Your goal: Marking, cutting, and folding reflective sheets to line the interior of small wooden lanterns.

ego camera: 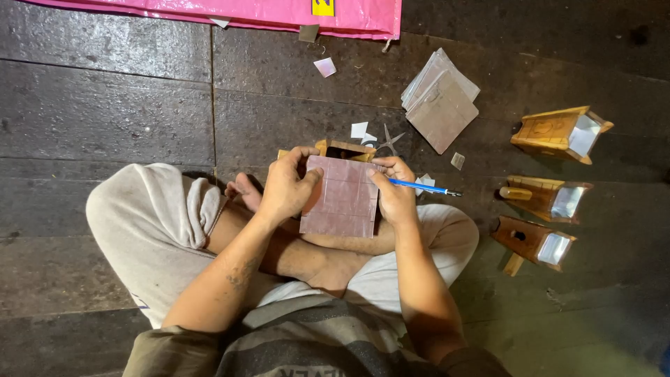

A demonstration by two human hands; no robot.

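The sheet, a brownish, nearly square piece, lay flat over a small wooden box above the person's crossed legs, its slightly longer side running away from the body. The left hand gripped its left edge, thumb on top and fingers curled behind. The right hand pressed on the right edge while pinching 1 blue pen, whose tip pointed right, its length lying across the view. Both forearms reached forward from the lap, elbows bent.

On the dark plank floor sat 3 wooden boxes with clear panels to the right, 1 stack of sheets beyond, 1 pair of scissors just past the box, and several paper scraps. A pink sheet lay along the far edge.
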